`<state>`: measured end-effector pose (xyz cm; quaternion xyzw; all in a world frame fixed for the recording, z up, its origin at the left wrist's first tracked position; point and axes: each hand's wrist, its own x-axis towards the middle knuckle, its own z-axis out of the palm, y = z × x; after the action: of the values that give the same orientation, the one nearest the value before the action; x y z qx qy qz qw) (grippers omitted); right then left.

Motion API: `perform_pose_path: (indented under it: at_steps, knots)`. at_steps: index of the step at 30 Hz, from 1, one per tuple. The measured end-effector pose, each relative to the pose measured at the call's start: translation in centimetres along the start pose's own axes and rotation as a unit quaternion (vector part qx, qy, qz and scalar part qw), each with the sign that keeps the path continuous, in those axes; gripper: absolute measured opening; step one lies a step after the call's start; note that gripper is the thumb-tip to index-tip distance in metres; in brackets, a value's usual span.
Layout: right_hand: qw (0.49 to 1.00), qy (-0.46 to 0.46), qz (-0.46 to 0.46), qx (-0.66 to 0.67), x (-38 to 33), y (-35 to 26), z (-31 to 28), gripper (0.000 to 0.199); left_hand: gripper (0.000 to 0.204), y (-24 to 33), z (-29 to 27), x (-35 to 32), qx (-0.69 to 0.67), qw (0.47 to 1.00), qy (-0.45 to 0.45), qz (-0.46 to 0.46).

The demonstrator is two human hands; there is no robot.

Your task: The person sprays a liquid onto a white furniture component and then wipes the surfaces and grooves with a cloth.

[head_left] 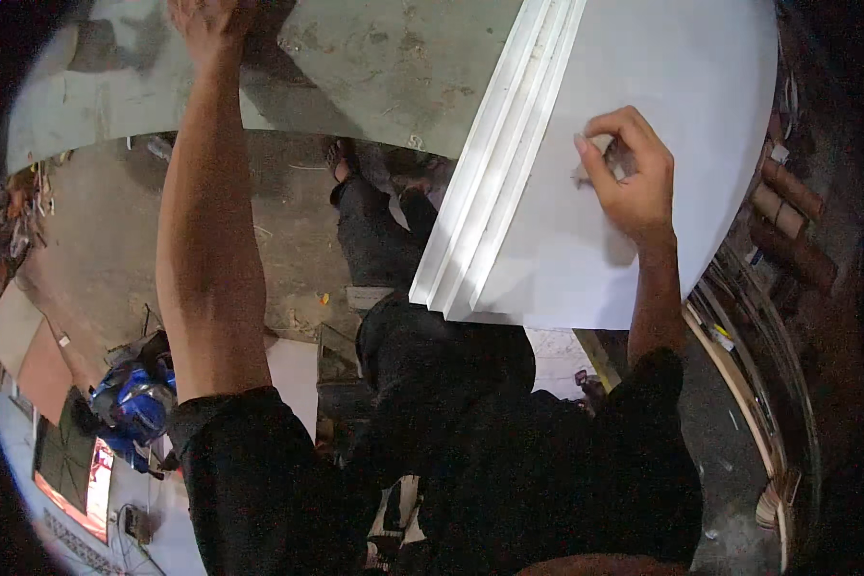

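A large white sheet (586,259) lies on the right in front of me, over the edge of a grey-green tabletop (384,58). Along the sheet's left edge runs a long, ridged, silvery-white metal profile (499,163). My right hand (638,178) is over the sheet, its thumb and curled fingers bent into a ring; whatever may be at the fingertips is too small to name. Far forward on the left, my left hand (206,29) is over the grey-green tabletop, its fingers cut off by the upper picture edge.
Brown rolls (782,211) and long strips (739,374) lie on the right. On the left, a blue bundle (139,403) is near flat boards (31,355). My dark-clothed legs (442,355) are below the sheet, and a bare foot (339,161) shows under the table edge.
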<state>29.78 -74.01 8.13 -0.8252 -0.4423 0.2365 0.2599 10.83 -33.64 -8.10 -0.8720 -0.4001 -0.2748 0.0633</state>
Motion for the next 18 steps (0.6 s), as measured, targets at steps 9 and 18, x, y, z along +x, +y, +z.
perform_pose_path:
  at_steps: [9, 18]
  knots:
    - [0.992, 0.121, 0.023, 0.006, 2.8, -0.2, 1.6, 0.015, 0.039, 0.5, -0.1, 0.5, -0.092, 0.991, -0.020, -0.097]
    - [0.983, 0.139, -0.100, -0.070, 2.3, 2.3, 4.6, 0.011, 0.043, 3.4, -2.9, 0.7, -0.069, 0.993, -0.047, -0.078]
